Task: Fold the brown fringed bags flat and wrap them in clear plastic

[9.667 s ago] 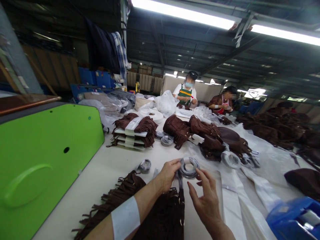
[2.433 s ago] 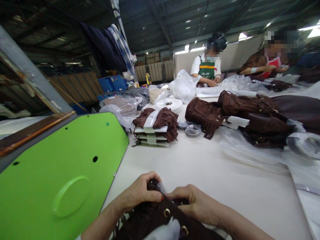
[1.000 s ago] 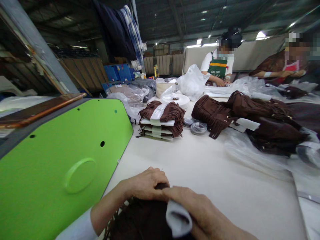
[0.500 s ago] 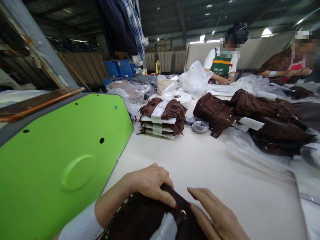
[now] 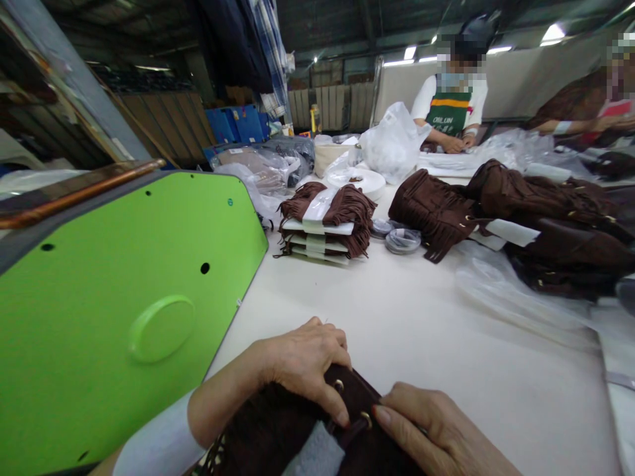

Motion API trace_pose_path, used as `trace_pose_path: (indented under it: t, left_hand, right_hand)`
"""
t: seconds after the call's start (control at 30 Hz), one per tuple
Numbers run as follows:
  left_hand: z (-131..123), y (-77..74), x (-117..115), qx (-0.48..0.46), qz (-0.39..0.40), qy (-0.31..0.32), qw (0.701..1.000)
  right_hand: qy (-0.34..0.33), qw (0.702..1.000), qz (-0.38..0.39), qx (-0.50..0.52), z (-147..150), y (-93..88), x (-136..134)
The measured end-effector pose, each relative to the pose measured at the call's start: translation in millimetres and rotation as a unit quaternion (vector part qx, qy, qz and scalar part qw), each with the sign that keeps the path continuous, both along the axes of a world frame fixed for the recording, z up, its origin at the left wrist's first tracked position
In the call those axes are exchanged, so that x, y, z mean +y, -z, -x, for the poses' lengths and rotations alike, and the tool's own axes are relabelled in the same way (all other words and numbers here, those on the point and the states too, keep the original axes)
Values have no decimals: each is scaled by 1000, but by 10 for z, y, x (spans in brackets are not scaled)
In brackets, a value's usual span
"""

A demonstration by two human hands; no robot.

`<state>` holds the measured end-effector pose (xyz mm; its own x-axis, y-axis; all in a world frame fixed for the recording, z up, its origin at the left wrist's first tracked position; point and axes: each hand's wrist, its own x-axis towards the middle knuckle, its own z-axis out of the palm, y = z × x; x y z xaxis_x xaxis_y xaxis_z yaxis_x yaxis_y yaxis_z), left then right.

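A dark brown fringed bag (image 5: 360,393) lies at the bottom middle, partly cut off by the frame's lower edge. Two gold eyelets show near its rim, and a dark cord runs through at least one, the nearer eyelet (image 5: 366,420). My left hand (image 5: 310,363) grips the rim from the left, thumb on the near face and fingers over the far side. On the other side, my right hand (image 5: 431,423) pinches the same rim beside the nearer eyelet. A piece of pale grey wrapping (image 5: 317,451) sits on the bag below the eyelets.
A bright green panel (image 5: 163,264) borders the white table (image 5: 397,317) on the left. Ahead stands a bundled stack of brown fringed pieces (image 5: 342,205), near coiled rings (image 5: 403,239). Brown bags (image 5: 536,205) and clear plastic lie at right. Two people work beyond.
My right hand has gone from spread fingers to a pinch on the rim. A second eyelet now shows by my left thumb. The view has shifted slightly.
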<state>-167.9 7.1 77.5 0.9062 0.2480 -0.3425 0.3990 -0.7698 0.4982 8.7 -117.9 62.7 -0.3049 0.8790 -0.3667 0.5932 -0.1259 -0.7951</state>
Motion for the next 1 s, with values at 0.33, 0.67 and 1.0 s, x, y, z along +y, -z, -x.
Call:
trace_pose_path:
  t: [0.33, 0.67, 1.0]
  left_hand:
    - [8, -142, -120, 16, -15, 34, 999]
    - [258, -400, -386, 4, -48, 23, 999]
    - [325, -381, -548, -115, -234, 16, 965]
  right_hand:
    - [-16, 999, 35, -4, -140, 259, 340]
    - [-70, 990, 105, 67, -1, 187, 418]
    - [-62, 989, 133, 35, -10, -307, 243]
